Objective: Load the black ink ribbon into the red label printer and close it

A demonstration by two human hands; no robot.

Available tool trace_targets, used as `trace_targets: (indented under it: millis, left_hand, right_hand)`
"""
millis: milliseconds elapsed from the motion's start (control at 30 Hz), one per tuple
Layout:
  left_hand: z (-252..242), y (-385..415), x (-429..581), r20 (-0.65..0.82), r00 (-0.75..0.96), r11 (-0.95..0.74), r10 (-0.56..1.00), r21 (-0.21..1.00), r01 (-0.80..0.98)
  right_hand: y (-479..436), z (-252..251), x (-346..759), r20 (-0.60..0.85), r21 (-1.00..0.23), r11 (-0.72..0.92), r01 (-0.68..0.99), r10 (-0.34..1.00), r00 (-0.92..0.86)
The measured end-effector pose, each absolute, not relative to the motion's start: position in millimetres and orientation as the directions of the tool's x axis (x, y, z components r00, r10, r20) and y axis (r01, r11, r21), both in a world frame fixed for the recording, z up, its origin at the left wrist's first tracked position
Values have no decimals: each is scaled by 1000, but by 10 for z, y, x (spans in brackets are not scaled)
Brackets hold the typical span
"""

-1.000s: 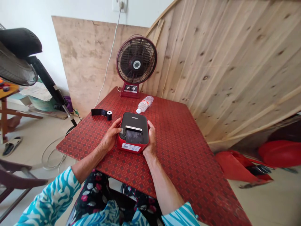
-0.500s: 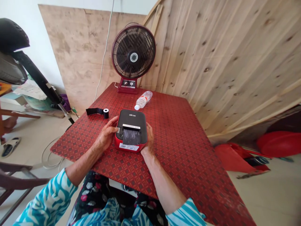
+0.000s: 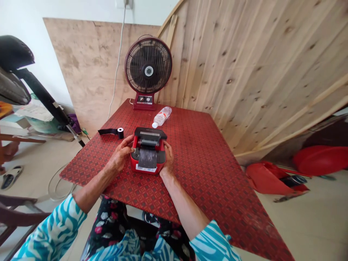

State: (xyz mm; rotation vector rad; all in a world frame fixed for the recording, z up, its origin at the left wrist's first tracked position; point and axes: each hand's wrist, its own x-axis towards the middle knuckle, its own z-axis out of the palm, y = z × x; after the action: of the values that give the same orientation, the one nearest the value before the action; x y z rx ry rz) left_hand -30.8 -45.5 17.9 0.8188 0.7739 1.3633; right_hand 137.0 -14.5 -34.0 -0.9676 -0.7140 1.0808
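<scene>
A red and black label printer (image 3: 148,169) rests on the table in front of me, its black lid (image 3: 150,132) raised so that the roller inside shows. Dark strip material (image 3: 147,158) hangs out over its front. My left hand (image 3: 121,154) grips the printer's left side, the thumb on a grey button near the front left corner. Against the right side, my right hand (image 3: 167,159) is wrapped round the casing, some fingers hidden behind it. Left of the printer lies a small roll of black ribbon (image 3: 120,133) with a white core, its tail unrolled leftward.
A plastic bottle (image 3: 162,116) lies on its side behind the printer. A maroon fan (image 3: 148,71) stands at the far end of the red patterned table (image 3: 195,152). On the left are a standing fan (image 3: 40,92) and a chair (image 3: 21,214); a red dustpan (image 3: 268,177) sits on the floor at right.
The printer's lid has swung up and back, exposing the inside. Both hands stay at the printer's sides. The view has shifted slightly.
</scene>
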Motion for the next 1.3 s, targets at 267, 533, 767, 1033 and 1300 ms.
trace_targets:
  millis: [267, 533, 767, 1033, 1300]
  left_hand:
    - [208, -449, -335, -21, 78, 56, 997, 880, -472]
    - [311, -448, -489, 100, -15, -101, 995, 984, -145]
    - [901, -102, -292, 278, 397, -472, 875, 674, 568]
    - [1002, 249, 142, -117, 459, -468, 880, -60, 882]
    - [1103, 172, 138, -88, 524, -532, 847, -161, 832]
  right_hand:
    - [-142, -330, 1382, -22, -902, 120, -415, 946, 323]
    - [-135, -322, 1380, 40, -905, 169, -391, 948, 317]
    - [-108, -291, 1371, 68, -913, 190, -361, 944, 324]
    - [-54, -310, 1300, 124, -898, 240, -368, 942, 312]
    - [-55, -254, 1315, 155, -891, 279, -357, 928, 340]
